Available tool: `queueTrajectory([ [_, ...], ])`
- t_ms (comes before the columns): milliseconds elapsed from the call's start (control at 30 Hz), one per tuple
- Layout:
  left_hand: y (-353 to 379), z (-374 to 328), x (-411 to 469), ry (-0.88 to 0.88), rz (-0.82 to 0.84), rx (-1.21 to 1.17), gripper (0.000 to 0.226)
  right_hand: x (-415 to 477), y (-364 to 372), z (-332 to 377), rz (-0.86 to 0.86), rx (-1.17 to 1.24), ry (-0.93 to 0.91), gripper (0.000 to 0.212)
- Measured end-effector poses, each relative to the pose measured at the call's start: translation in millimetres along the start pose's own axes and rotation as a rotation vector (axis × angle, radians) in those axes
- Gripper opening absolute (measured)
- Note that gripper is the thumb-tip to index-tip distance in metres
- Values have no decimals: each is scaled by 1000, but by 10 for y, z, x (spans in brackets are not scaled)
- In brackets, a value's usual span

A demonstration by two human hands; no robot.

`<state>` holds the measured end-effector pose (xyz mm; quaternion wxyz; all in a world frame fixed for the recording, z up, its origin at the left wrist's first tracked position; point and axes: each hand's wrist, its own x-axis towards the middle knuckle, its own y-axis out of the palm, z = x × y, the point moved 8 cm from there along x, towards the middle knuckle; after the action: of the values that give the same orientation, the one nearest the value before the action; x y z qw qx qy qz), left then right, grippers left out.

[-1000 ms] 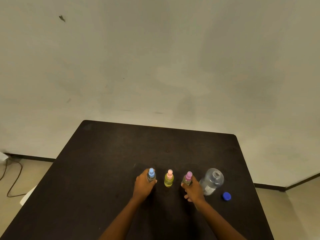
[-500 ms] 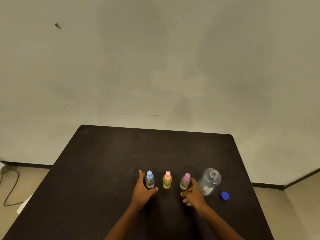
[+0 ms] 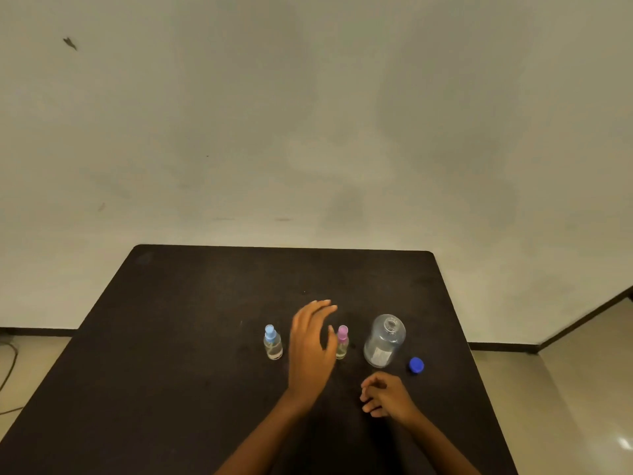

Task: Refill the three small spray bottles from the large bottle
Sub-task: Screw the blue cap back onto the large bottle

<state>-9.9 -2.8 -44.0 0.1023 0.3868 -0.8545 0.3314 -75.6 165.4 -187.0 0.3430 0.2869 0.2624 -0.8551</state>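
Observation:
On the black table [image 3: 171, 337] stands a small spray bottle with a blue cap [image 3: 272, 341], and to its right a small one with a purple cap [image 3: 342, 341]. My left hand [image 3: 310, 344] is raised between them with fingers straight, hiding the middle yellow bottle. The large clear bottle [image 3: 384, 341] stands uncapped further right, its blue cap [image 3: 416, 365] lying on the table beside it. My right hand [image 3: 385, 394] rests low in front of the large bottle, fingers loosely curled, holding nothing.
A pale wall rises behind the table. Floor shows at both sides, with a cable [image 3: 8, 368] on the left. The far half of the table bears no objects.
My left hand let go of the blue-capped bottle and moved right, over the middle bottle. My right hand pulled back from the purple-capped bottle toward me.

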Motion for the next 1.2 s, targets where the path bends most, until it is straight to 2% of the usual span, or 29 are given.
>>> queueTrajectory([
  [133, 522, -303, 21, -41, 228, -89, 32, -37, -322, -144, -36, 6, 6, 13],
  [400, 1097, -287, -15, -376, 478, -93, 71, -17, -854, -151, -145, 36, -67, 11],
  [533, 1246, -227, -133, -426, 462, -69, 69, 26, -1142, -106, -327, 23, -142, 17],
  [633, 1249, -219, -163, -423, 387, -55, 61, 95, -1323, -126, -443, -131, -179, 15],
  [767, 1249, -202, -136, -422, 354, -28, 61, 224, -1291, -83, -344, -386, -237, 48],
  [867, 1240, -192, -109, -413, 351, -13, 64, 281, -1157, 24, -238, -605, -324, 61],
  [1033, 1225, -186, -107, -409, 359, -6, 64, 329, -1051, 71, -200, -840, -416, 39],
  [1133, 1229, -171, -109, -416, 375, 7, 64, 337, -1107, 85, -229, -863, -427, 35],
  [1200, 1229, -162, -107, -416, 385, 12, 64, 329, -1187, 173, -271, -774, -445, 30],
])
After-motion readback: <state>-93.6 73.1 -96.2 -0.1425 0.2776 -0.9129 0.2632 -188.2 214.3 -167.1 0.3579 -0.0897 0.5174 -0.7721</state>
